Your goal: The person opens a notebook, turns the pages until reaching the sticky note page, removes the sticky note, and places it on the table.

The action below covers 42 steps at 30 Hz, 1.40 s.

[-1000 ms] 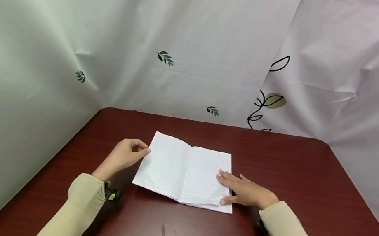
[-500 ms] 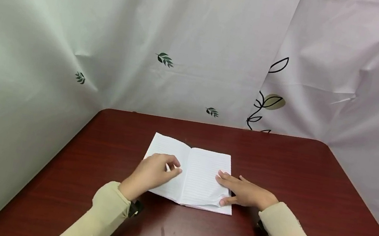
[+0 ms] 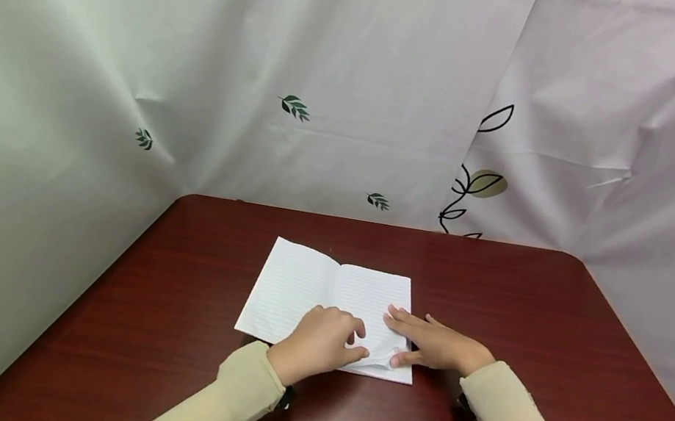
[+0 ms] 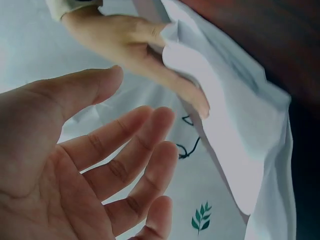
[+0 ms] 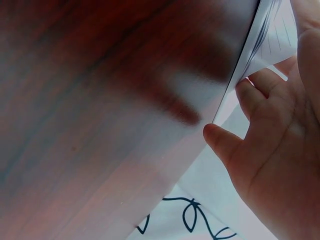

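An open notebook [image 3: 291,285] with white ruled pages lies on the table, its spine running away from me. My left hand [image 3: 319,338] hovers over the near middle of the notebook, hiding part of the right page and the lower spine. In the left wrist view its fingers [image 4: 160,165] are loosely bent and nothing is between them and the thumb. My right hand [image 3: 439,343] rests on the right page's outer edge with its fingers spread. Its thumb lies by the near right corner, where the page [image 4: 200,55] is wrinkled and lifted.
The dark red wooden table [image 3: 498,290] extends around the notebook. A white curtain [image 3: 363,96] printed with leaves hangs behind the table's far edge and along its sides. Wrist straps show at both cuffs.
My left hand has left the notebook's left edge and swept rightward across the left page and spine to the right page. My right hand has stayed in place on the right edge.
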Available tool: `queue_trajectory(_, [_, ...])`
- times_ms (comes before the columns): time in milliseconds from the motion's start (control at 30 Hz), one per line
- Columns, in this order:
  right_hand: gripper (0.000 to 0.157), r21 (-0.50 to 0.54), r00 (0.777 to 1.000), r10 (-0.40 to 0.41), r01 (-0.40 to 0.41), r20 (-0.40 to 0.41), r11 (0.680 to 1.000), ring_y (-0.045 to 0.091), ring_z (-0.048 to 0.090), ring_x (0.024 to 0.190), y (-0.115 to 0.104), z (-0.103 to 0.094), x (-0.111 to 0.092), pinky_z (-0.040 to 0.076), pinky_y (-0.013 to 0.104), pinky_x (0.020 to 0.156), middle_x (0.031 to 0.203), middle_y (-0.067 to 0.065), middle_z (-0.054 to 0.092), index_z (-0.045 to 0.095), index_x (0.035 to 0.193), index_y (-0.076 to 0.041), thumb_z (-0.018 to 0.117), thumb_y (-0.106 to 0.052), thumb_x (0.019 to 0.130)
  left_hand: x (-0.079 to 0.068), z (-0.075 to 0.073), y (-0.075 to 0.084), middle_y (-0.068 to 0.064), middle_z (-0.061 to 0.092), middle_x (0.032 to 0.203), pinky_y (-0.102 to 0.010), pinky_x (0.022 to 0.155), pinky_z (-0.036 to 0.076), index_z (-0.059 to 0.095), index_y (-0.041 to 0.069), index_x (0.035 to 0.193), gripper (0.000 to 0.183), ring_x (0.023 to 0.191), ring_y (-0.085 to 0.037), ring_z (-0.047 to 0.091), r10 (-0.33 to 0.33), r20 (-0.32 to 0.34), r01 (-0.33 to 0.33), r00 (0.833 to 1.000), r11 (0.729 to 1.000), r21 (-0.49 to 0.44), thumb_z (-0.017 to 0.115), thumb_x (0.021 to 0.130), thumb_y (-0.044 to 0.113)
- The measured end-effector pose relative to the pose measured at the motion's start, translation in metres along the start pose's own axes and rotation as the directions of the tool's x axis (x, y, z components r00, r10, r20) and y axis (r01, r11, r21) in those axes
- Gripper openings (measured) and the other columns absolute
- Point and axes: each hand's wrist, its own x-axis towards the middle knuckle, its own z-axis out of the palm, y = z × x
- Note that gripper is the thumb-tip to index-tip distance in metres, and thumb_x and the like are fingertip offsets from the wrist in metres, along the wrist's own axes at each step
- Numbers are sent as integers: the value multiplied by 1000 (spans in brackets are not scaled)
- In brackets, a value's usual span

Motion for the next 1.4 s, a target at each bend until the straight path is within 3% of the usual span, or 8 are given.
queue_trajectory(333, [81, -9, 1000, 8, -8, -8, 1000, 34, 22, 145, 2, 1, 0, 15, 63, 112, 159, 13, 23, 32, 149, -8, 61, -50, 86, 5, 20, 15, 6, 71, 76, -32, 61, 44, 74, 18, 87, 21, 70, -14, 65, 40, 5, -41, 999, 991, 130, 76, 77, 36])
queue_trajectory(667, [80, 0, 1000, 1, -1, -9, 1000, 35, 21, 145, 3, 1, -1, 14, 64, 111, 159, 14, 22, 32, 150, -7, 60, -50, 87, 11, 36, 22, 6, 62, 64, -30, 57, 38, 62, 21, 66, 24, 63, -15, 59, 53, 7, -53, 999, 970, 235, 76, 74, 39])
queue_trajectory(1067, [80, -17, 1000, -7, 6, -17, 1000, 36, 24, 145, 3, 1, 1, 16, 64, 111, 157, 15, 25, 34, 148, -6, 60, -50, 87, 12, 38, 22, 4, 68, 68, -30, 56, 36, 70, 23, 67, 9, 63, -14, 61, 52, -26, -45, 998, 972, 229, 74, 75, 25])
queue_trajectory(1400, [81, -17, 1000, 4, -5, -11, 1000, 36, 24, 145, 0, -2, 0, 14, 65, 111, 158, 15, 25, 34, 149, -7, 60, -52, 86, 12, 36, 17, 8, 69, 67, -28, 57, 36, 72, 24, 67, 11, 64, -9, 63, 22, -43, -16, 999, 991, 134, 72, 78, 21])
